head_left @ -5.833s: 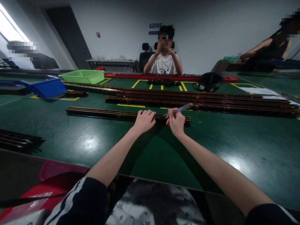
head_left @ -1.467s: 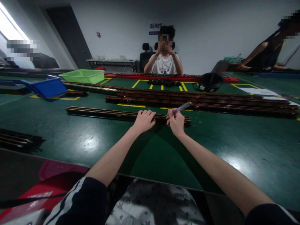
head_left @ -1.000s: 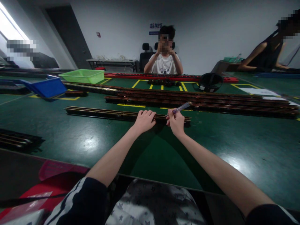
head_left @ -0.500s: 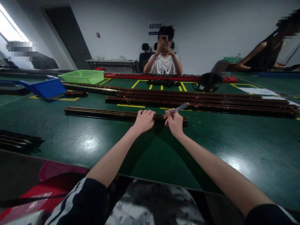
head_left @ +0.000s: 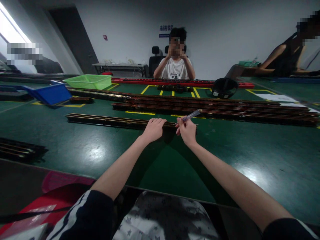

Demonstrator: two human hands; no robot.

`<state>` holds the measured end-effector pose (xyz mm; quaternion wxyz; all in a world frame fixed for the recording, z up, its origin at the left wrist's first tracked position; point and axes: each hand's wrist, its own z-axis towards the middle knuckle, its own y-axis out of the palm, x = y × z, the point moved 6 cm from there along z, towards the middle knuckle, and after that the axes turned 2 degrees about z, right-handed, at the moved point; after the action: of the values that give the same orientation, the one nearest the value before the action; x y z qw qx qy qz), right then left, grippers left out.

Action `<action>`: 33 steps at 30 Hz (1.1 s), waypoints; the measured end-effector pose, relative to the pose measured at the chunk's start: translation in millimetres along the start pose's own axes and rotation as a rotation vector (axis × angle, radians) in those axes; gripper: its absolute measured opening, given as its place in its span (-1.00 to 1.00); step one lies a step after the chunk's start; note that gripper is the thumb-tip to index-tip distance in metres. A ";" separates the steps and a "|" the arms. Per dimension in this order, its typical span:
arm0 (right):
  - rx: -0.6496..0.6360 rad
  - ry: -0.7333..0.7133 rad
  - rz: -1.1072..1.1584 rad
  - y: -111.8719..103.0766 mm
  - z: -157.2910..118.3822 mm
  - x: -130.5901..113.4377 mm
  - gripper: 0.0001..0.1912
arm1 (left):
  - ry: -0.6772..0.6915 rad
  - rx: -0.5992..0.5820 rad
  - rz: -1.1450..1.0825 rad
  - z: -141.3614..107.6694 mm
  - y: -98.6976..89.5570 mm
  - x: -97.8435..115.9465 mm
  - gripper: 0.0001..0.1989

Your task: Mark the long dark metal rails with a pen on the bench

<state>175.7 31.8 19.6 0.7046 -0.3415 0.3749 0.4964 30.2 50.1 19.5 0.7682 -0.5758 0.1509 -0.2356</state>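
A bundle of long, narrow dark strips (head_left: 107, 120) with pale brass-coloured edges lies on the green table in front of me. My left hand (head_left: 153, 129) lies over the bundle right of its middle, fingers bent across the far edge and closed on it. Close to the bundle's right end, my right hand (head_left: 187, 130) pinches a slim screwdriver-like tool (head_left: 192, 115) with a clear handle and brownish end. The tool leans up to the right, and its low end points at the strips. Whether its tip touches them I cannot tell.
Behind the bundle lies a long stack of similar strips (head_left: 225, 110). A blue tray (head_left: 51, 94) and green basket (head_left: 87, 81) stand left; a black round holder (head_left: 224, 88) stands at the back right. More strips (head_left: 20, 150) lie near left. A person (head_left: 175, 68) sits opposite.
The bundle has shifted slightly left under my hands. My left fingers have drawn closer together over it. My right hand keeps hold of the tool, almost in place.
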 end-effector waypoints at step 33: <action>-0.002 -0.012 -0.009 0.7 1.7 2.4 -0.52 | -0.004 -0.003 0.072 -0.5 -1.1 4.4 -0.60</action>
<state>175.9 34.5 18.3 0.7087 -0.3408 0.3685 0.4958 33.4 47.0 20.5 0.7756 -0.5717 0.1705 -0.2062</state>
